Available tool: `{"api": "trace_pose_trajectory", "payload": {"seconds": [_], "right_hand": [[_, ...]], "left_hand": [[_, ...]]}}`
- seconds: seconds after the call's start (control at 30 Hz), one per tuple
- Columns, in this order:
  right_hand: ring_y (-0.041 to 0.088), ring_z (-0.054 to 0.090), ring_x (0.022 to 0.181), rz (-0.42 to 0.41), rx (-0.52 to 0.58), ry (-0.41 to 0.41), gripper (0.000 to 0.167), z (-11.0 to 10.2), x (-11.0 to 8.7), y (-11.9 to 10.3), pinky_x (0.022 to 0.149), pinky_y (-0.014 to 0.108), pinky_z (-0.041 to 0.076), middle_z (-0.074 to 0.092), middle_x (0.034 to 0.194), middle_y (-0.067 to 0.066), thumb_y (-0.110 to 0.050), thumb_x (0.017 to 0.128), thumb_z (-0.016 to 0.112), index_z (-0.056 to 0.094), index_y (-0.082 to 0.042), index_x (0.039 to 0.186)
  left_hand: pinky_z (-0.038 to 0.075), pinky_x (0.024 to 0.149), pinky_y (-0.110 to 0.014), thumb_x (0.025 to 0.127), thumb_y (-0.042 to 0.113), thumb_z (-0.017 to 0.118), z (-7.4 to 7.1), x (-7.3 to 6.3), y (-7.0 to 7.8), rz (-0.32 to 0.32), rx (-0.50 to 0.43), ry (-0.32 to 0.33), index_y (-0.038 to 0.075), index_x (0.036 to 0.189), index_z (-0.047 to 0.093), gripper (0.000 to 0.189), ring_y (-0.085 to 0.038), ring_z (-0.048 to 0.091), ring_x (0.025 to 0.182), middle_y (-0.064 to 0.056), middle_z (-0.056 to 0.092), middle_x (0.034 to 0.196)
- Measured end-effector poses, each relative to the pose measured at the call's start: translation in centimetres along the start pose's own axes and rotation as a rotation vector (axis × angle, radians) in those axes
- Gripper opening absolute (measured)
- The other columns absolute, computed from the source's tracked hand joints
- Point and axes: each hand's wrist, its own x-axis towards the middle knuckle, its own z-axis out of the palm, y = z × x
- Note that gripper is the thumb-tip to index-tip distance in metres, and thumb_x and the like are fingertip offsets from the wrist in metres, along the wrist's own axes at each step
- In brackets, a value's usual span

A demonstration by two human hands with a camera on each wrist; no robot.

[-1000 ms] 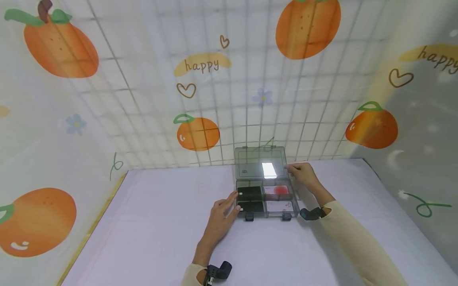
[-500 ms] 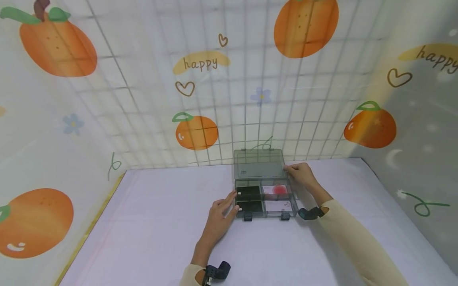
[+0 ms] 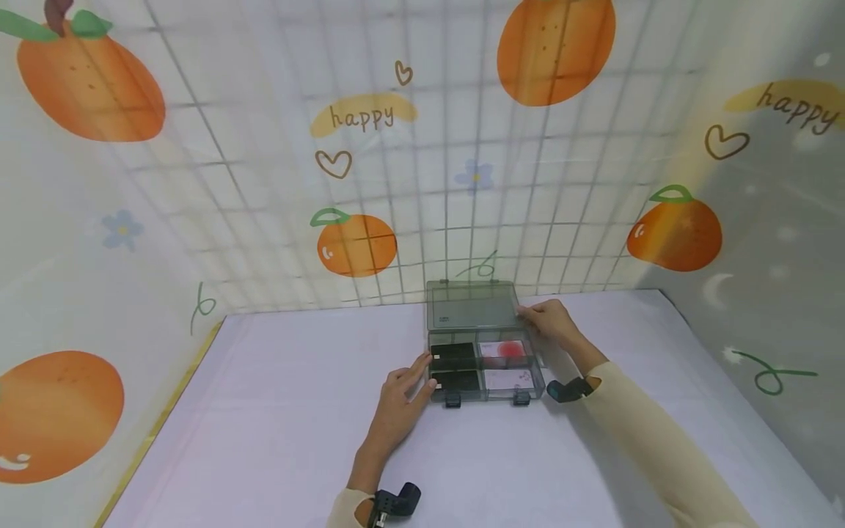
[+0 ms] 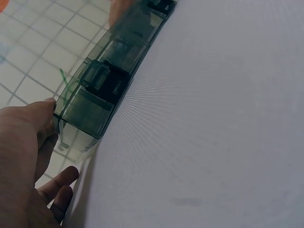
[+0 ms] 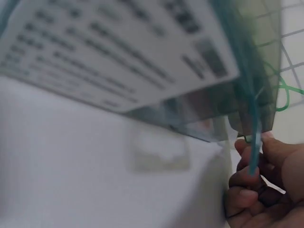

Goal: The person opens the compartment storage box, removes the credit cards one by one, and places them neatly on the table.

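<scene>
A see-through grey-green plastic storage box [image 3: 485,397] sits on the table with its hinged lid [image 3: 469,304] raised at the back. Inside its compartments lie two black flat packs [image 3: 455,381], a white card with a red spot [image 3: 505,350] and a white card with a pink print [image 3: 508,379]. My left hand [image 3: 398,407] touches the box's left side, fingers fairly straight; in the left wrist view its thumb meets the corner by a latch [image 4: 102,78]. At the lid's right edge, my right hand [image 3: 554,323] pinches the rim. The right wrist view shows a printed label [image 5: 118,57] on the box.
The white table [image 3: 297,411] extends around the box. Close behind the lid rises a wire grid [image 3: 475,242] covered by a sheet printed with oranges. Printed sheets also stand at the left and right. Each wrist carries a small black camera [image 3: 396,502].
The lid's top edge has come lower in the head view and the bright glare on it is gone. My right hand stays on its edge. The whole view has shifted slightly.
</scene>
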Motion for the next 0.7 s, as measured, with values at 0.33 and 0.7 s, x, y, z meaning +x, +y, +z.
{"api": "trace_pose_trajectory", "payload": {"seconds": [0.33,0.7], "right_hand": [[0.014,0.047,0.056,0.041,-0.052,-0.043,0.043,-0.5,0.2,-0.2,0.051,0.028,0.036,0.056,0.058,0.0,-0.033,0.096,0.067,0.071,-0.002,0.066],[0.015,0.053,0.061,0.071,-0.084,-0.051,0.044,-0.5,-0.8,-1.0,0.053,0.027,0.04,0.063,0.066,0.004,-0.034,0.098,0.064,0.074,0.003,0.076]], "left_hand": [[0.04,0.102,-0.056,0.099,0.05,0.058,0.0,-0.1,0.2,-0.03,-0.012,0.018,0.028,0.148,0.051,0.054,-0.022,0.047,0.125,0.019,0.044,0.152],[0.044,0.101,-0.052,0.096,0.038,0.068,-0.2,0.1,-0.5,0.054,-0.05,0.07,0.023,0.139,0.062,0.047,-0.017,0.054,0.122,0.015,0.053,0.145]]}}
